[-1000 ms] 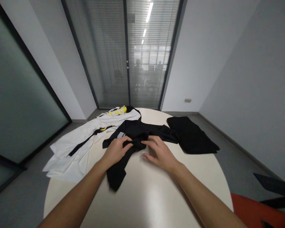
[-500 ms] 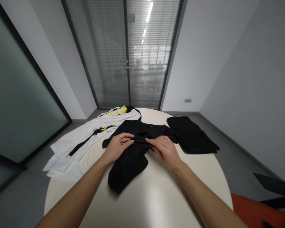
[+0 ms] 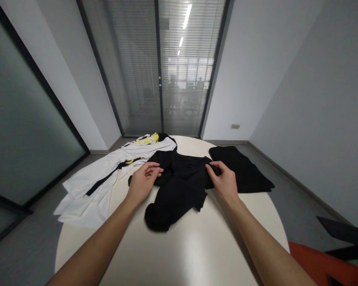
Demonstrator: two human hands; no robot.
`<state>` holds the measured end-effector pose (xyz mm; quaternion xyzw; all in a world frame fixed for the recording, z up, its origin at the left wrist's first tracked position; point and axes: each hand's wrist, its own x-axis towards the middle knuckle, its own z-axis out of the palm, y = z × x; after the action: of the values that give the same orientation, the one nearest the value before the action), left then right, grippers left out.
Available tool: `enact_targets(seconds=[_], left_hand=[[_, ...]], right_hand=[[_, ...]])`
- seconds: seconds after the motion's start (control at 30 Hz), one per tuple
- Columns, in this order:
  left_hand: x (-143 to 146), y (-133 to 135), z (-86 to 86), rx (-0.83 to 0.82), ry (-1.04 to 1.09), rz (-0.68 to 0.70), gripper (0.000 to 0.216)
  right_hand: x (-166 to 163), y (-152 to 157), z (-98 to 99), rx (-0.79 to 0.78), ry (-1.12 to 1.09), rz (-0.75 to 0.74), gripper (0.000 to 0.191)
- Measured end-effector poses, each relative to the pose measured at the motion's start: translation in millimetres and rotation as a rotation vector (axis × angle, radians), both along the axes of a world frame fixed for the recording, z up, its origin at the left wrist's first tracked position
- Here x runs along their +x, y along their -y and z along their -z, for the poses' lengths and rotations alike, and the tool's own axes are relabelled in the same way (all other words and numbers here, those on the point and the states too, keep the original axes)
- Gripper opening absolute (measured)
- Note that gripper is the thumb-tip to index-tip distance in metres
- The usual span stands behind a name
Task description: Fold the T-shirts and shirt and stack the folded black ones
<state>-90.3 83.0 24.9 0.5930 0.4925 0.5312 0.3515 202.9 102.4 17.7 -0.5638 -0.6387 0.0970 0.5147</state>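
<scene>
A black T-shirt point(image 3: 181, 186) lies crumpled in the middle of the table, its neckline on the far side and a bunched lower part trailing toward me. My left hand point(image 3: 145, 178) is at the shirt's left sleeve, fingers curled and pinched on the cloth. On the other side my right hand point(image 3: 225, 178) grips the shirt near its right shoulder between thumb and fingers. Part of the right sleeve is hidden behind that hand.
White garments point(image 3: 98, 174) with black and yellow parts spread over the left side of the round table point(image 3: 179, 254). Folded black cloth point(image 3: 241, 169) lies at the right, close to my right hand. A red chair point(image 3: 325, 264) stands at lower right.
My hands have moved apart from the shirt's middle, the right one toward its right shoulder and the left slightly leftward. The shirt is spread wider, and its near end has shifted right and bunched up.
</scene>
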Motion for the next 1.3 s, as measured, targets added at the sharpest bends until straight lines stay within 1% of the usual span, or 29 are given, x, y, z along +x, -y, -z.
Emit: enact_targets(seconds=[0.03, 0.07, 0.13, 0.17, 0.2, 0.23, 0.27, 0.3, 0.37, 0.47, 0.57, 0.63, 0.7, 0.77, 0.87, 0.9, 0.97, 1.0, 1.03, 1.07, 1.1, 1.17, 1.2, 1.23, 1.3], left_hand=[[1.9, 4.7, -1.8, 0.026, -0.076, 0.071, 0.045], [4.0, 10.0, -3.4, 0.043, -0.171, 0.168, 0.051], [8.1, 20.0, -4.1, 0.066, -0.392, 0.386, 0.075], [10.1, 23.9, -2.6, 0.075, -0.494, 0.473, 0.089], [12.0, 26.4, 0.1, 0.082, -0.572, 0.534, 0.099], [13.7, 27.7, 3.5, 0.086, -0.622, 0.564, 0.104], [15.2, 27.7, 7.1, 0.087, -0.643, 0.569, 0.102], [16.4, 26.6, 10.4, 0.086, -0.641, 0.557, 0.095], [17.5, 22.5, 13.9, 0.084, -0.603, 0.488, 0.079], [14.7, 14.9, 11.6, 0.091, -0.484, 0.284, 0.059], [7.7, 6.2, 8.8, 0.102, -0.361, 0.028, 0.035], [2.7, -0.1, 10.1, 0.1, -0.318, -0.106, 0.025], [-0.7, -6.1, 12.9, 0.083, -0.237, -0.16, 0.022], [-1.9, -10.4, 14.9, 0.066, -0.108, -0.149, 0.023], [-0.3, -11.4, 13.0, 0.064, 0.036, -0.115, 0.025], [0.5, -10.0, 11.2, 0.064, 0.058, -0.095, 0.027], [2.2, -5.0, 6.8, 0.067, 0.077, -0.017, 0.032], [2.8, -1.6, 4.6, 0.074, 0.064, 0.044, 0.037], [3.4, 2.0, 2.6, 0.087, 0.028, 0.107, 0.045], [3.9, 5.8, 1.1, 0.106, -0.04, 0.167, 0.057], [4.4, 9.4, 0.0, 0.128, -0.135, 0.216, 0.072], [5.1, 15.3, -0.7, 0.161, -0.362, 0.279, 0.1], [5.2, 17.2, -0.2, 0.169, -0.46, 0.297, 0.107], [5.0, 18.3, 0.6, 0.173, -0.532, 0.314, 0.109], [3.3, 17.7, 3.0, 0.188, -0.6, 0.339, 0.101]], right_hand=[[2.8, -2.3, 1.6, -0.007, -0.01, 0.031, 0.035], [5.4, -4.5, 3.4, -0.007, -0.017, 0.053, 0.036], [9.3, -8.5, 6.8, 0.003, -0.021, 0.059, 0.037], [10.6, -10.1, 8.2, 0.008, -0.019, 0.043, 0.038], [11.5, -11.5, 9.4, 0.013, -0.017, 0.022, 0.037], [12.2, -12.6, 10.3, 0.021, -0.013, -0.001, 0.036], [12.7, -13.5, 10.8, 0.035, -0.004, -0.024, 0.035], [13.2, -14.2, 11.0, 0.059, 0.012, -0.041, 0.034], [14.5, -14.8, 10.3, 0.123, 0.062, -0.032, 0.033], [17.4, -14.0, 7.4, 0.164, 0.123, 0.062, 0.035], [17.9, -11.7, 4.6, 0.097, 0.105, 0.105, 0.036], [14.6, -9.7, 3.8, 0.057, 0.068, 0.079, 0.035], [8.6, -6.8, 3.7, 0.019, 0.029, -0.004, 0.033], [2.0, -2.7, 4.1, -0.036, 0.047, -0.146, 0.032], [-4.5, 4.5, 6.8, -0.117, 0.223, -0.419, 0.036], [-5.6, 6.6, 8.7, -0.141, 0.298, -0.502, 0.041], [-6.8, 9.3, 13.6, -0.2, 0.432, -0.606, 0.064], [-7.1, 9.7, 16.3, -0.229, 0.485, -0.618, 0.076], [-7.4, 9.5, 18.8, -0.248, 0.52, -0.61, 0.082], [-7.5, 8.6, 20.7, -0.254, 0.539, -0.594, 0.081], [-7.4, 7.2, 22.0, -0.244, 0.546, -0.583, 0.072], [-6.0, 3.2, 22.2, -0.186, 0.537, -0.606, 0.044], [-4.7, 1.0, 21.4, -0.149, 0.521, -0.627, 0.034], [-3.0, -1.3, 20.4, -0.117, 0.497, -0.637, 0.03], [1.2, -5.2, 18.2, -0.082, 0.428, -0.607, 0.029]])
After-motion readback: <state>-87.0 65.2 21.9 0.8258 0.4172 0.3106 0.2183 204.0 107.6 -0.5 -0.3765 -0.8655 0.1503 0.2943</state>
